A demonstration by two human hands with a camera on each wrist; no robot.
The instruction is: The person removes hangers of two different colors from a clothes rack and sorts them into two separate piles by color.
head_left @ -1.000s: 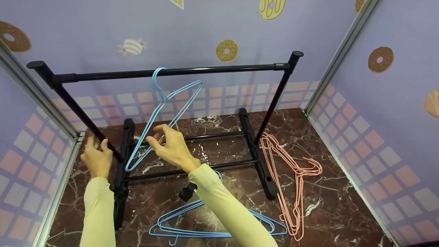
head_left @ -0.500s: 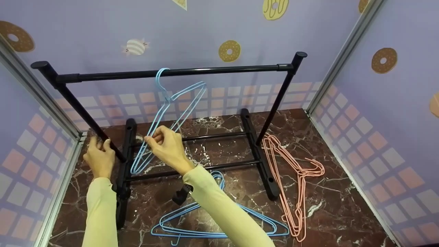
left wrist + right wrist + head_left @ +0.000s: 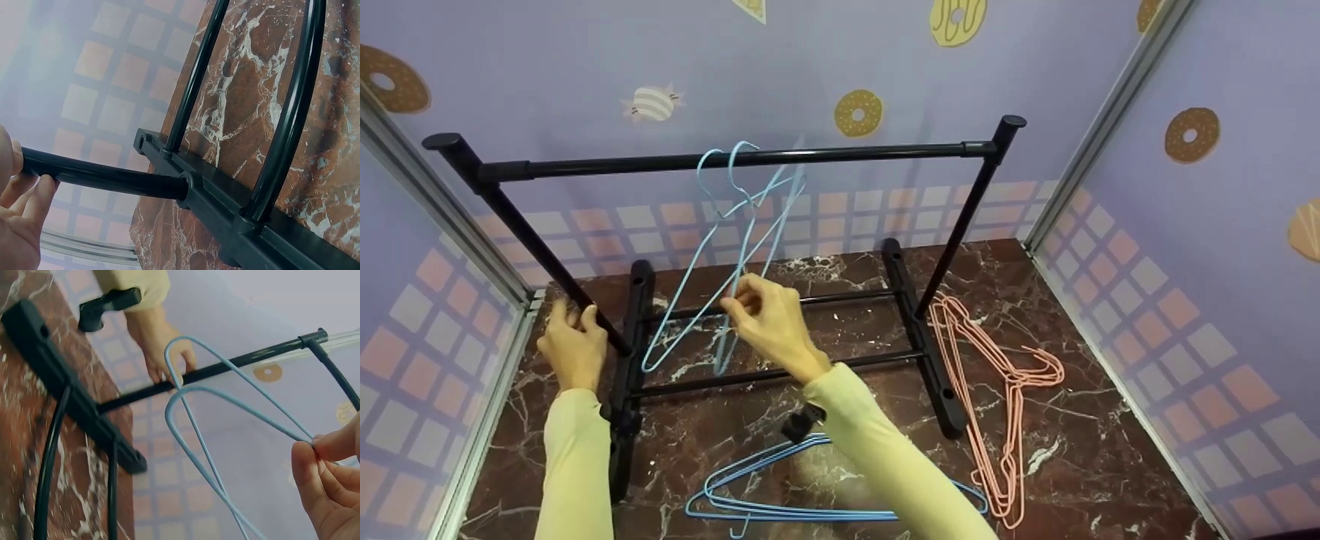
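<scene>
Two light-blue wire hangers hang by their hooks from the top bar (image 3: 847, 154) of a black clothes rack. My right hand (image 3: 771, 322) pinches the lower side of the right-hand hanger (image 3: 751, 201) between thumb and fingertips. In the right wrist view this hanger's wire (image 3: 247, 406) runs into the pinch, crossing the other hanger's wire. The left-hand hanger (image 3: 718, 216) hangs untouched, overlapping it in the head view. At the lower left, my left hand (image 3: 574, 341) grips the rack's left post (image 3: 529, 238); the left wrist view has its fingers around that post (image 3: 118, 181).
Several darker blue hangers (image 3: 780, 516) lie on the marbled floor in front of the rack, partly behind my right sleeve. A bunch of pink hangers (image 3: 1012, 375) lies beside the rack's right foot (image 3: 934, 367). Patterned walls (image 3: 780, 75) enclose the back and sides.
The two hanging hangers were close together; now they stand apart. My right hand has moved right, pulling one along the bar. The left hand stays on the post.
</scene>
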